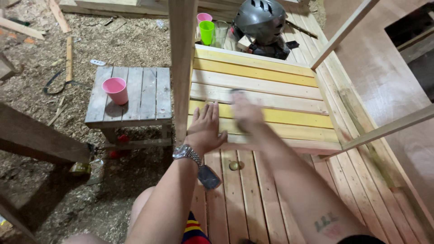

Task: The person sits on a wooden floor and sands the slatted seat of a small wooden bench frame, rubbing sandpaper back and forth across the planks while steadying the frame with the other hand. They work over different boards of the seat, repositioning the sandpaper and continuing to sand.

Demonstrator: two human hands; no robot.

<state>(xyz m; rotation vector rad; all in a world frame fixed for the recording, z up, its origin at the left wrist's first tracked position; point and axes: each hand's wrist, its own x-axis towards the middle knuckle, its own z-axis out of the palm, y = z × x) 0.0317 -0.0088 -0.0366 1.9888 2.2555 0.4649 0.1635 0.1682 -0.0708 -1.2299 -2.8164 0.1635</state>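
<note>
Starting at the far left, the pink cup (115,89) stands upright on the small grey slatted stool (130,97), well apart from your work, with sawdust all over the floor (90,40) around it; leave it there, out of reach of an elbow. Next comes the upright wooden post (182,68), just beside your left hand (205,127), which lies flat and open on the slatted panel (271,86) of yellow and pale boards, fingers spread, grasping nothing. Keep that palm pressing down so the panel does not shift. Your right hand (246,113) is blurred with motion over the same boards, and something dark shows at its fingertips, but you cannot tell from this view whether its grip is clenched on a pad or merely sweeping the wood. Judging by the blur, you are rubbing along the slats: follow the grain, work one board at a time, and keep the strokes clear of your left fingers. Beyond the panel, the green cup (206,31) and grey helmet (260,20) sit close to its far edge, so shorten strokes there. On the right, the thin frame rails (384,129) angle across; mind your forearm against them.
</note>
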